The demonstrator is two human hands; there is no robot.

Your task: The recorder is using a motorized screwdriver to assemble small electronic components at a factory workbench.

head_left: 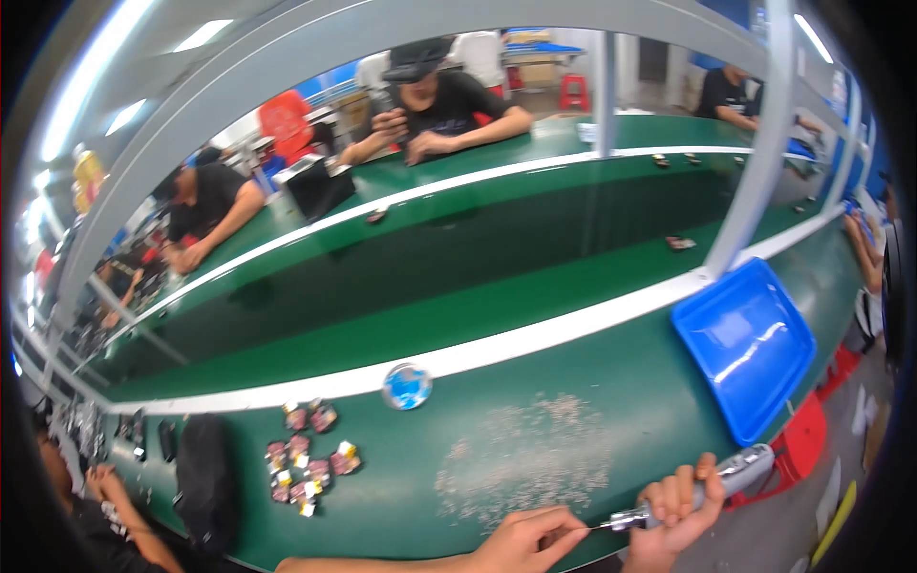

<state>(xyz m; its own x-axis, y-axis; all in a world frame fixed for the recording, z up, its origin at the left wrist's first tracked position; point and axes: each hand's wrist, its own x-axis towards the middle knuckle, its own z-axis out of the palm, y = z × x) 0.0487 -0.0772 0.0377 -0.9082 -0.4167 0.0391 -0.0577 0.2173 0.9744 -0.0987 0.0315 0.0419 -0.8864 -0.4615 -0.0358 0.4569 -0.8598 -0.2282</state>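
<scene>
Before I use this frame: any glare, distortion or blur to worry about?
Head view: ceiling light blown out at upper left; head view: bright glare on the blue tray; head view: white rail bowed by the fisheye, corners black; head view: grey handheld driver readable, but small pale bits too fine to identify.

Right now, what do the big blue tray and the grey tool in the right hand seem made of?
The blue tray: probably glossy plastic, because white light glares off its floor. The grey tool in the right hand: its smooth, shiny body could be metal or plastic; its front end looks like polished metal, because it shines silver.
</scene>
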